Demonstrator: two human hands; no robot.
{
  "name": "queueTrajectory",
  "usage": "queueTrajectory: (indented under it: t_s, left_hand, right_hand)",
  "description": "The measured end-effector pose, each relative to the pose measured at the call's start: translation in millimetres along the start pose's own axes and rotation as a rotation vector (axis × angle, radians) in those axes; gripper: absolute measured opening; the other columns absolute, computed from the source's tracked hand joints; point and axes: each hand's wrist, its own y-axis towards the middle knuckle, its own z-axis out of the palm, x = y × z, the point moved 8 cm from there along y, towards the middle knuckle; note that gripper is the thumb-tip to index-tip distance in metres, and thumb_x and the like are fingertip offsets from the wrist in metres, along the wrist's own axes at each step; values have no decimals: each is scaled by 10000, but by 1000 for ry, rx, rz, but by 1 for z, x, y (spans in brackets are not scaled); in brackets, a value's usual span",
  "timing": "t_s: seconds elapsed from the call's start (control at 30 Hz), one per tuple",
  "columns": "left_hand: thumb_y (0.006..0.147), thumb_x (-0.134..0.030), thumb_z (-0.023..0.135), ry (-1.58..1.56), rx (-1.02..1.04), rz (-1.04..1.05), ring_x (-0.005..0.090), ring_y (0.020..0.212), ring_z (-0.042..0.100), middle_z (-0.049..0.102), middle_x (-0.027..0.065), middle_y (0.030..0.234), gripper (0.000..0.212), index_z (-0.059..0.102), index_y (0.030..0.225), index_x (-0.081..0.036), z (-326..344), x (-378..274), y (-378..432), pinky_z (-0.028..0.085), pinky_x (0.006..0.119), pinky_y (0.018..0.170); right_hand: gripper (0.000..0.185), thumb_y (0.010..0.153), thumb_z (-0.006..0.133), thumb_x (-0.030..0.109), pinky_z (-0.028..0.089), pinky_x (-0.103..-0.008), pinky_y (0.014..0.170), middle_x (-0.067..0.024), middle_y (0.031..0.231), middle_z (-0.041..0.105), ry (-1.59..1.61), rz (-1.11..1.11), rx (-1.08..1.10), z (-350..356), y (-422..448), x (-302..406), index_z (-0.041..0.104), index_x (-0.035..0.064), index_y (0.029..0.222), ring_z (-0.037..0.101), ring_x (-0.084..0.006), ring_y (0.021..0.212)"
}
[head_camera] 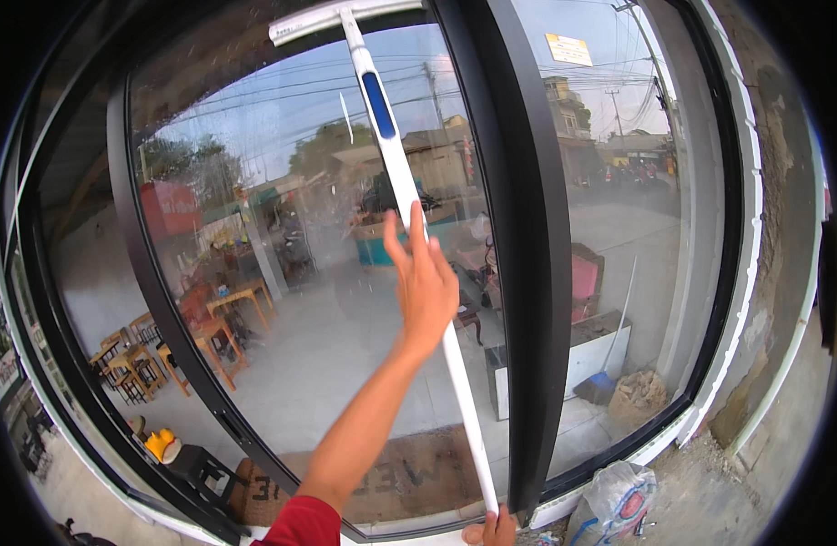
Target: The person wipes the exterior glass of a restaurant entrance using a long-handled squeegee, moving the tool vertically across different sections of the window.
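A long white squeegee pole [467,396] with a blue inset [379,106] slants up across the framed glass door [323,327]. Its white squeegee head [309,24] lies across the upper part of the glass. My left hand [425,293], below a red sleeve, is at the middle of the pole with its fingers extended and spread. The pole passes behind this hand, so whether the palm grips it is hidden. Low in the view, my right hand [497,529] is closed around the pole's bottom end. Streaks and reflections show on the pane.
A wide black door frame [527,259] stands right of the pole. Outside, a plastic bag [609,501] sits by the sill. Through the glass show a doormat [418,471], wooden tables [237,297], a black stool [203,471], a broom [599,385] and a sack [637,396].
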Motion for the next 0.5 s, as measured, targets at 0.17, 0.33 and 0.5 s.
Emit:
queueTrajectory:
  t_s: [0.17, 0.33, 0.5]
  left_hand:
    - [989, -68, 435, 246, -138, 280, 456, 1343, 351, 168, 280, 1537, 449, 445, 1436, -118, 5, -28, 100, 330, 511, 1072]
    - [942, -117, 526, 380, -106, 420, 444, 1404, 250, 290, 249, 1517, 343, 600, 1275, -84, 18, -45, 123, 255, 555, 1117]
    - [928, -174, 563, 435, -59, 455, 456, 1418, 224, 321, 228, 1513, 281, 669, 1154, -45, 33, -50, 64, 227, 580, 1132]
  right_hand:
    - [401, 978, 514, 401, 426, -473, 491, -219, 591, 559, 183, -194, -68, -58, 31, 153, 517, 12, 884, 607, -445, 570]
    - [418, 980, 498, 418, 436, -469, 504, -212, 580, 558, 163, -152, -76, -73, 44, 182, 535, 18, 864, 615, -436, 572]
    - [502, 986, 456, 466, 441, -415, 502, -175, 565, 541, 72, -212, -153, -61, 36, 104, 582, -3, 857, 619, -352, 543]
